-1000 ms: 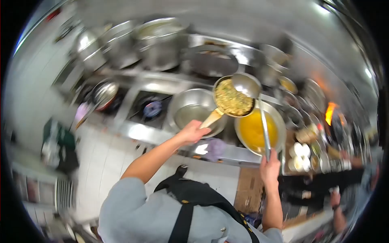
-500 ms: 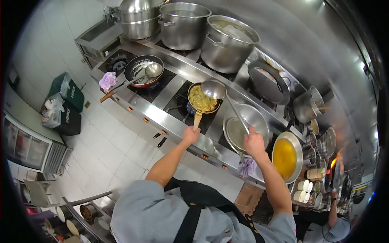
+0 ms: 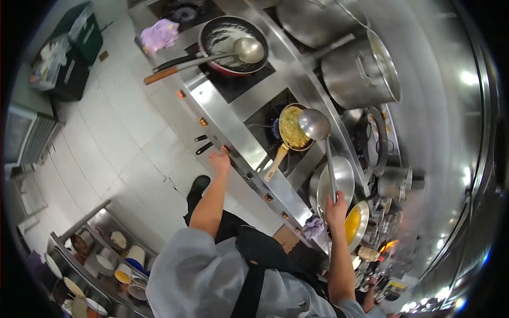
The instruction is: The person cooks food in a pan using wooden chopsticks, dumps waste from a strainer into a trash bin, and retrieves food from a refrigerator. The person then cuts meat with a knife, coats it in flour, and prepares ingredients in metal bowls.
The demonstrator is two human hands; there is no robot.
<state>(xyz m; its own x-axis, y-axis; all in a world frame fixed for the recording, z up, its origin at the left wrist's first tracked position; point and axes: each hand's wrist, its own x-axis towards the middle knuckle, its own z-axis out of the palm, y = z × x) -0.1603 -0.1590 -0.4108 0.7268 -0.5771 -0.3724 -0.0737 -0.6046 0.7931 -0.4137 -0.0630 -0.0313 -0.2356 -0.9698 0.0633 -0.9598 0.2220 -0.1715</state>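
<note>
My right hand (image 3: 335, 209) is wrapped round the long handle of a metal ladle (image 3: 315, 125). The ladle's bowl overlaps the right edge of a small frying pan (image 3: 278, 159) holding a yellow-green, egg-like mixture (image 3: 291, 130). That pan sits on a burner with a blue flame (image 3: 275, 129) beside it, its light handle unheld. On the stove's front panel, my left hand (image 3: 219, 160) has its fingers closed at a stove knob (image 3: 226, 149). Below the ladle handle lies a wide metal bowl (image 3: 344, 180).
A red-sided pan (image 3: 217, 37) holds another ladle (image 3: 248, 50) with a wooden handle. Purple cloths (image 3: 160, 36) lie on the stove edge. Big stockpots (image 3: 352, 74) stand behind. A bowl of yellow liquid (image 3: 352, 225) is at right, with another person's arm (image 3: 369, 297) beyond.
My left hand has let go of the frying pan's handle and moved left to the knob on the front panel. The ladle stays in my right hand. The view has turned.
</note>
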